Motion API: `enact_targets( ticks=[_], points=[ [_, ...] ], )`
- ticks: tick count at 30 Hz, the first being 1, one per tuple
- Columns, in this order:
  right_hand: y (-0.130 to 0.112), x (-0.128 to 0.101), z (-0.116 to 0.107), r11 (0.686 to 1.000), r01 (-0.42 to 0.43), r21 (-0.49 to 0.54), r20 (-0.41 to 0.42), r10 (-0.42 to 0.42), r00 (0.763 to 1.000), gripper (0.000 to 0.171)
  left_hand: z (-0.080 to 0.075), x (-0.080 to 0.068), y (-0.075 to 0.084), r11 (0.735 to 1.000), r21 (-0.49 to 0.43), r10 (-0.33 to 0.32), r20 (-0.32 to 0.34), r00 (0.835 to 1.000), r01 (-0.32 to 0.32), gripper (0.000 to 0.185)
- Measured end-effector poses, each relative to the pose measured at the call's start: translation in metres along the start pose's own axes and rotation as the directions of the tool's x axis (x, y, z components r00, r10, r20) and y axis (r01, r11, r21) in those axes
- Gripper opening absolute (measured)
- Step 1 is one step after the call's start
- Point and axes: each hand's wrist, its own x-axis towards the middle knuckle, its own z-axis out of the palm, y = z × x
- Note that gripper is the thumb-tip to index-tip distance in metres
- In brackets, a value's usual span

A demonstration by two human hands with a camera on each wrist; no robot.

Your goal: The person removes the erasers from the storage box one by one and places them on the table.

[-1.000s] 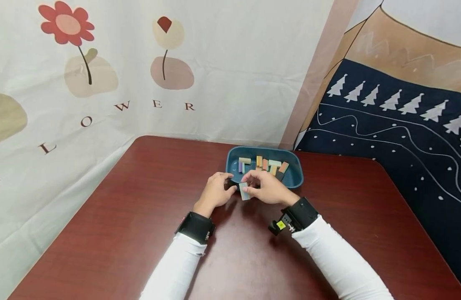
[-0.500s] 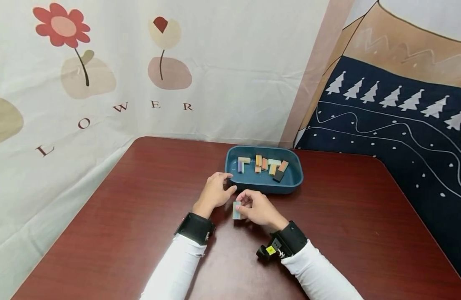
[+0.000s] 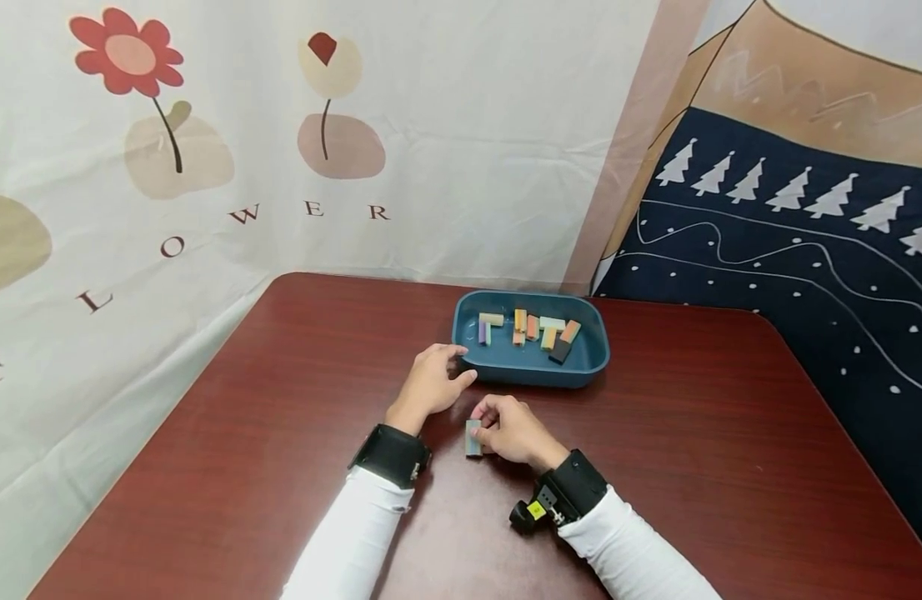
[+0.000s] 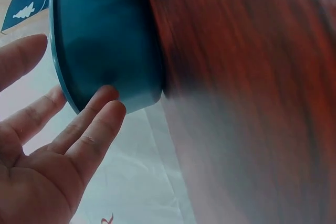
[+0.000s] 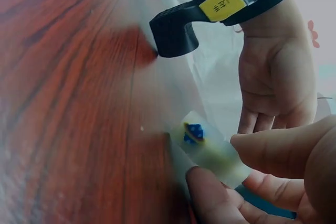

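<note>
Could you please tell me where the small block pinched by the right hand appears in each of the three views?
Head: the small block stands on the table, below centre, held by the right hand.
Left wrist: not in view.
Right wrist: lower right, pale, with a blue mark.
Shared landmark: the blue tray, also the left wrist's upper left.

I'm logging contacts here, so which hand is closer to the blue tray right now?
Left. The left hand has its fingers against the near left corner of the blue tray. The right hand sits nearer the person, apart from the tray, pinching a small block on the table.
</note>
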Motion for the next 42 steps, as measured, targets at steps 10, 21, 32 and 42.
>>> enact_targets(
  ticks=[10,21,32,42],
  points=[
    [0.002,0.001,-0.001,0.972,0.073,-0.225,-0.060,-0.088,0.994,0.006,-0.004,0.001,0.003,0.998,-0.061,-0.019,-0.017,1.000,0.018,0.045],
    [0.003,0.001,-0.001,0.966,0.050,-0.253,-0.051,-0.065,0.997,0.005,-0.001,-0.002,0.009,0.995,0.056,0.083,-0.031,0.996,-0.081,0.039],
    [0.000,0.005,-0.001,0.969,0.080,-0.234,-0.045,-0.093,0.995,0.006,-0.004,-0.003,0.007,0.993,0.066,0.097,-0.053,0.994,-0.094,0.037],
    [-0.009,0.002,-0.010,0.962,0.135,-0.238,-0.064,-0.154,0.986,0.008,-0.001,-0.002,0.007,0.990,0.068,0.127,-0.051,0.991,-0.124,0.034]
  ],
)
